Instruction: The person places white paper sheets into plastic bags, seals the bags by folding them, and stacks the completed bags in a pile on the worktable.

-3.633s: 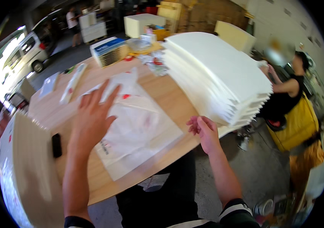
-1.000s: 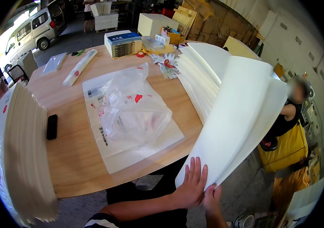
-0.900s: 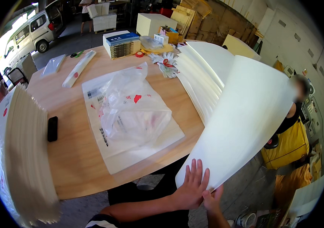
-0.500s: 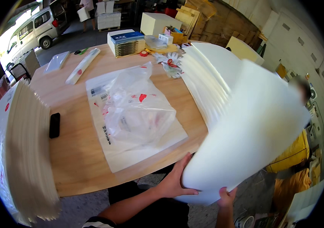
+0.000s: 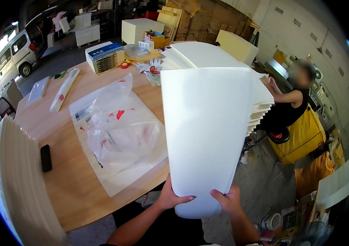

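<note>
A large white sheet bundle [image 5: 207,131], seemingly of paper or thin foam, stands tilted up in front of me and curls at its near end. At its lower left corner my left hand [image 5: 171,197] is closed on the edge, thumb on the face. My right hand [image 5: 228,199] grips the lower right edge the same way. Behind the bundle, a stack of similar white sheets [image 5: 261,107] lies fanned at the table's right side. Left of the bundle, a crumpled clear plastic bag [image 5: 119,123] with red marks rests on a white printed wrapper [image 5: 119,184].
The wooden table [image 5: 66,180] holds a black phone [image 5: 46,158], a tall sheet stack [image 5: 23,180], a long white roll [image 5: 64,91], gloves [image 5: 152,67] and a booklet box [image 5: 105,57]. A seated person [image 5: 293,98] works at right beside a yellow bag [image 5: 299,137].
The bundle has swung left from a slanted position at right to nearly straight in front of me. Both hands keep their hold. My view has turned right, bringing the seated person more into sight.
</note>
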